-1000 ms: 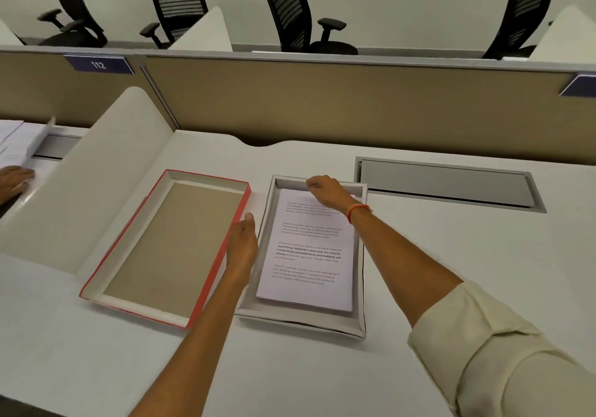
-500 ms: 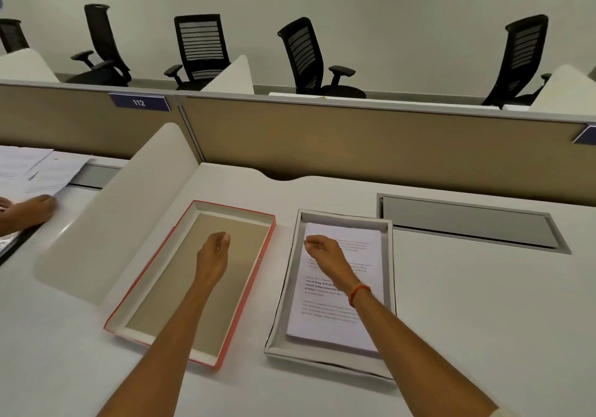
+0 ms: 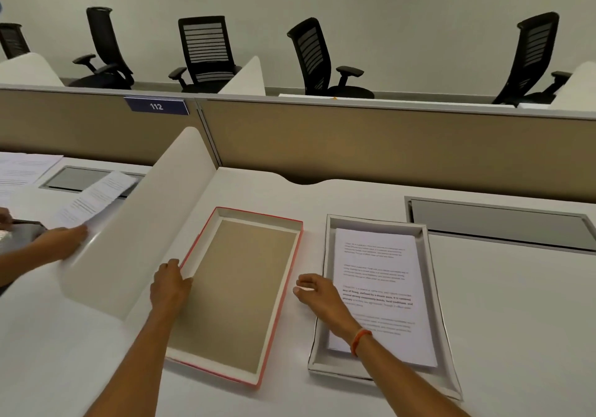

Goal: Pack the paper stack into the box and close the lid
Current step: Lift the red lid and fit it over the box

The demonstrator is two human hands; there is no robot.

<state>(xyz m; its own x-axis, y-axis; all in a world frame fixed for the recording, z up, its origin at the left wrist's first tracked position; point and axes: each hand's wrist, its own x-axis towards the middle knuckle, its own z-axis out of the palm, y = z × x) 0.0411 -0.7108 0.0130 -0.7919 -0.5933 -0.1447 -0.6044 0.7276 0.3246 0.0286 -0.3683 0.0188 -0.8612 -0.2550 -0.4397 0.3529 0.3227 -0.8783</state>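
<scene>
The shallow grey box [image 3: 431, 287] lies on the white desk at the right, with the printed paper stack [image 3: 377, 274] flat inside it. To its left the red-edged lid [image 3: 258, 214] lies upside down, its brown inside facing up. My left hand [image 3: 169, 284] curls over the lid's left rim. My right hand [image 3: 317, 294] hovers in the gap between lid and box, fingers loosely bent toward the lid's right rim and holding nothing. Its forearm, with an orange wristband, crosses the box's near left corner.
A curved white divider [image 3: 145, 223] stands just left of the lid. Beyond it another person's hand [image 3: 61, 242] handles loose sheets [image 3: 96, 197]. A grey cable hatch [image 3: 496, 220] is set in the desk at the back right, in front of a tan partition [image 3: 354, 145].
My right hand has left the paper stack and moved left into the gap beside the lid. My left hand has shifted from over the lid's middle to its left rim. The view has tilted up.
</scene>
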